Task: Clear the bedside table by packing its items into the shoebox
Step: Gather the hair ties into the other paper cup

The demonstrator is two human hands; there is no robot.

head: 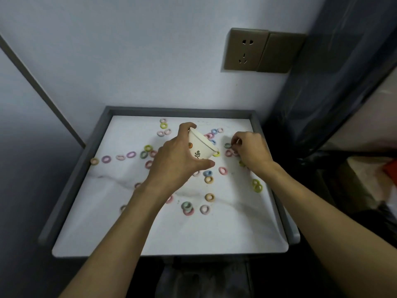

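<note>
The left hand has its fingers clamped on a tilted paper cup above the middle of the table; the right hand, at three o'clock of it, pinches together over small rings. Best keep the cup's mouth toward that hand (no shoebox shows here).

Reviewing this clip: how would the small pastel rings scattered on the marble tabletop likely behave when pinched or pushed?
The small pastel rings look soft and fuzzy, so probably light and squashy, like hair ties. They lie flat on the white marble tabletop, so a push would likely slide them, not roll them. The right hand pinches them singly, which suggests an easy grip.
</note>
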